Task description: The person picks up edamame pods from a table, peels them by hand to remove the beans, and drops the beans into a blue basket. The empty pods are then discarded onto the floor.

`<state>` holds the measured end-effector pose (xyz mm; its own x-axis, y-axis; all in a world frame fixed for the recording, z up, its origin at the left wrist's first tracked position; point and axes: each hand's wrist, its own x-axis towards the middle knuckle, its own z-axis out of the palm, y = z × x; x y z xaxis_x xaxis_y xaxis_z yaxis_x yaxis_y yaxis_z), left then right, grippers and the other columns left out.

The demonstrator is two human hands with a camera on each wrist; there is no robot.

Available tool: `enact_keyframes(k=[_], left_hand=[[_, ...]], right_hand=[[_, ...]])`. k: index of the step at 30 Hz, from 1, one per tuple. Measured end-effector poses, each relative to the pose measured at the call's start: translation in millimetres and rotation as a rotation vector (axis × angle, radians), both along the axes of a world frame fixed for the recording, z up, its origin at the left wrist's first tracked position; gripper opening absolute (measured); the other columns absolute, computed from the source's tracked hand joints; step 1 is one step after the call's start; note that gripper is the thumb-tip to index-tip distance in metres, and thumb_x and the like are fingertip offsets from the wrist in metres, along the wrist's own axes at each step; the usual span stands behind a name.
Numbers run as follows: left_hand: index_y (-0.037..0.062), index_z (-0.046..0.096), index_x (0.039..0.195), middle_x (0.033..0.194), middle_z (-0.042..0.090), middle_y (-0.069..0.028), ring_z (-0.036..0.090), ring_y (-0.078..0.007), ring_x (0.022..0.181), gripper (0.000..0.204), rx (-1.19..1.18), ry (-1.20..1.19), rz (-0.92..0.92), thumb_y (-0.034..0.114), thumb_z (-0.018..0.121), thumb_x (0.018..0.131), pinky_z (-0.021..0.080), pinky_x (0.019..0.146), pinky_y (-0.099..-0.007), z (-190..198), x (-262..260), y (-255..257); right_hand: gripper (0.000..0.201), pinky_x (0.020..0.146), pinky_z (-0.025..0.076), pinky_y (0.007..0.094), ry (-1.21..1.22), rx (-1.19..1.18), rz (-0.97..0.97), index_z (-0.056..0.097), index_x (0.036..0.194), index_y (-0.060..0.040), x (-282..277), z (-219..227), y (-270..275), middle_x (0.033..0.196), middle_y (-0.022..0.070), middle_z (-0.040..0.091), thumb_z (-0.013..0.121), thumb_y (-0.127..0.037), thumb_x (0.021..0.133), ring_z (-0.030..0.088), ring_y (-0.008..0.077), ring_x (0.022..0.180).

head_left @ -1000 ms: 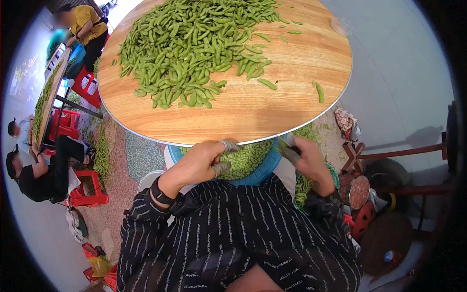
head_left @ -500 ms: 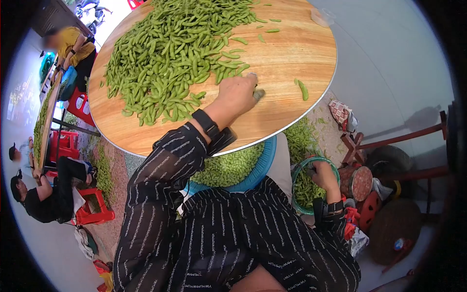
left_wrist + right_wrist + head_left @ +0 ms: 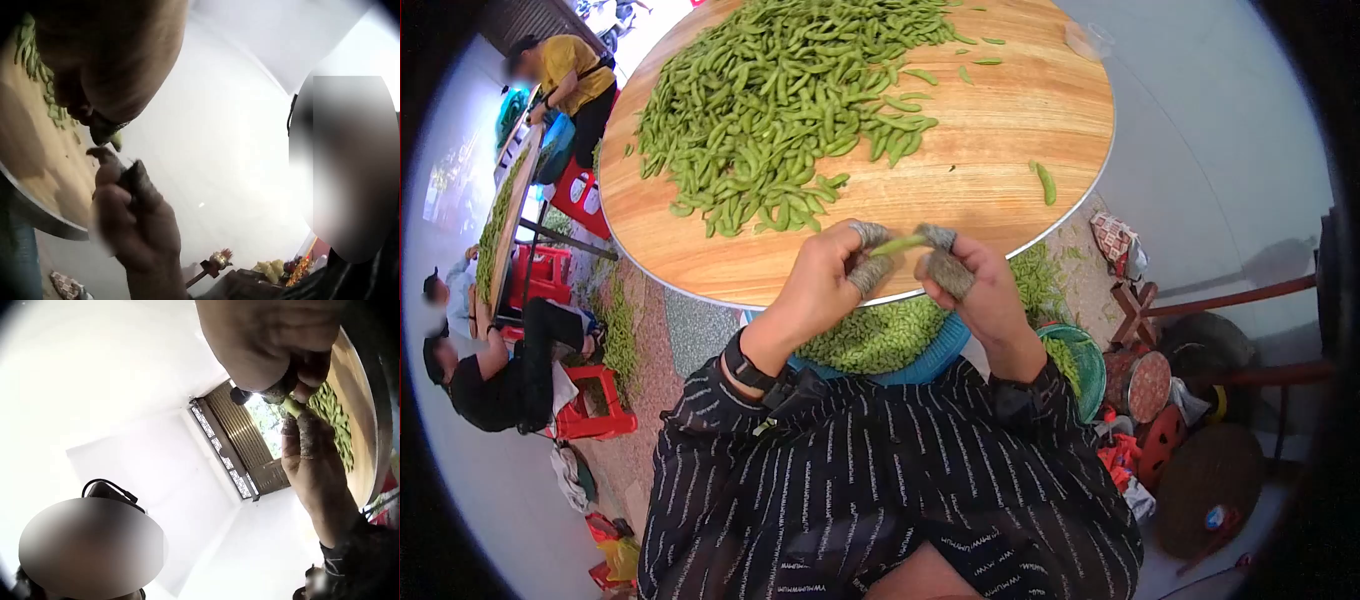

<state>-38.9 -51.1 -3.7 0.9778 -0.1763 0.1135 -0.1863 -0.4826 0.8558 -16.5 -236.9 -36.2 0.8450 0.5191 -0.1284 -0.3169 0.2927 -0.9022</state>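
Observation:
In the head view, my left hand [image 3: 815,275] pinches a green edamame pod [image 3: 897,244] between wrapped thumb and finger, over the table's near edge. My right hand [image 3: 985,290] faces it, its wrapped forefinger at the pod's other end and its thumb lower. I cannot tell whether the right hand grips the pod. Grey wraps cover thumbs and forefingers. Below the hands, shelled beans [image 3: 875,333] fill a blue basin [image 3: 948,347], partly hidden by the tabletop. The right wrist view shows the pod [image 3: 292,407] between both hands.
A big heap of pods [image 3: 770,110] covers the far left of the round wooden table [image 3: 1000,160]; one stray pod [image 3: 1045,184] lies at right. A green basket [image 3: 1090,365] with pods stands beside my right knee. Other people sit at a table [image 3: 515,200] to the left.
My left hand has come back from the tabletop to its near edge with a pod. My right hand has risen from the green basket to meet it.

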Motion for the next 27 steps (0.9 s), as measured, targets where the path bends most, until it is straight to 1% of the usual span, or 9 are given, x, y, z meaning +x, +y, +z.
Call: enact_keyframes(k=[1,3,4,8,10,14,17,19,27], left_hand=[[0.0010,0.054,0.094,0.069,0.049,-0.0034,0.048,-0.0110,0.060,0.022,-0.003,0.003,0.009,0.002,0.060,0.073,0.039,0.053,-0.0234,-2.5,-5.2,2.6],[0.0014,0.054,0.091,0.073,0.053,-0.0107,0.052,-0.0227,0.060,0.017,0.263,-0.401,-0.033,0.002,0.057,0.074,0.042,0.054,-0.0293,-8.5,-12.4,7.4],[0.0009,0.054,0.088,0.078,0.055,-0.0163,0.053,-0.0321,0.064,0.012,0.272,-0.378,0.012,0.003,0.054,0.076,0.043,0.057,-0.0344,-4.4,-18.5,5.0],[-0.0004,0.052,0.088,0.079,0.056,-0.0140,0.056,-0.0267,0.067,0.012,0.241,-0.106,0.034,0.002,0.054,0.077,0.044,0.059,-0.0322,-9.0,-27.1,14.4],[-0.0023,0.049,0.091,0.079,0.055,-0.0201,0.054,-0.0354,0.072,0.017,-0.022,0.081,-0.113,0.005,0.053,0.076,0.043,0.060,-0.0343,-13.4,-23.5,21.7],[-0.0027,0.047,0.093,0.079,0.055,-0.0210,0.054,-0.0355,0.073,0.018,-0.265,0.148,-0.060,0.006,0.051,0.077,0.043,0.062,-0.0332,-16.3,-26.6,19.3],[-0.0022,0.049,0.094,0.074,0.058,-0.0135,0.059,-0.0230,0.069,0.018,-0.227,0.074,0.037,0.008,0.052,0.080,0.045,0.063,-0.0298,-14.0,-32.4,13.5],[-0.0006,0.048,0.092,0.072,0.056,-0.0180,0.058,-0.0308,0.068,0.020,0.279,-0.196,0.048,0.007,0.055,0.075,0.045,0.060,-0.0341,-13.9,-33.4,11.6],[0.0000,0.048,0.086,0.065,0.054,-0.0159,0.055,-0.0330,0.062,0.027,0.501,-0.312,0.058,0.003,0.058,0.061,0.042,0.053,-0.0389,-16.6,-35.8,10.7]], right_hand=[[0.025,0.051,0.037,0.0166,0.005,0.048,0.012,0.053,0.103,-0.0013,0.8,0.4,7.4,0.078,-0.0005,0.056,0.053,-0.009,0.080,0.048,0.0035,0.062],[0.024,0.051,0.037,0.0160,0.006,0.091,0.032,0.054,0.103,-0.0017,1.0,1.7,19.3,0.080,-0.0005,0.057,0.053,-0.009,0.080,0.048,0.0032,0.062],[0.023,0.052,0.037,0.0162,-0.035,0.061,0.035,0.053,0.103,-0.0011,-0.5,1.8,24.1,0.081,0.0001,0.057,0.053,-0.007,0.080,0.048,0.0033,0.062],[0.024,0.053,0.039,0.0170,-0.131,0.000,-0.004,0.053,0.102,-0.0001,-5.9,7.8,36.4,0.083,0.0012,0.057,0.056,-0.005,0.079,0.048,0.0033,0.064],[0.025,0.054,0.039,0.0172,-0.164,-0.016,-0.006,0.053,0.102,-0.0001,-8.2,5.5,38.5,0.084,0.0013,0.056,0.056,-0.005,0.078,0.048,0.0033,0.064],[0.022,0.051,0.037,0.0168,-0.077,-0.076,-0.107,0.054,0.099,-0.0010,-11.9,13.1,34.5,0.078,0.0002,0.055,0.057,-0.006,0.078,0.047,0.0029,0.061],[0.016,0.047,0.034,0.0163,0.008,-0.087,0.028,0.056,0.093,-0.0019,-12.2,6.3,25.4,0.071,-0.0012,0.054,0.056,-0.007,0.078,0.044,0.0028,0.055],[0.013,0.046,0.033,0.0161,0.019,-0.054,0.045,0.056,0.091,-0.0026,-14.6,6.3,28.4,0.068,-0.0017,0.053,0.056,-0.007,0.078,0.043,0.0027,0.053],[0.011,0.046,0.032,0.0157,0.024,0.020,0.077,0.056,0.088,-0.0033,-14.9,1.0,30.6,0.068,-0.0025,0.053,0.055,-0.006,0.077,0.043,0.0025,0.053]])
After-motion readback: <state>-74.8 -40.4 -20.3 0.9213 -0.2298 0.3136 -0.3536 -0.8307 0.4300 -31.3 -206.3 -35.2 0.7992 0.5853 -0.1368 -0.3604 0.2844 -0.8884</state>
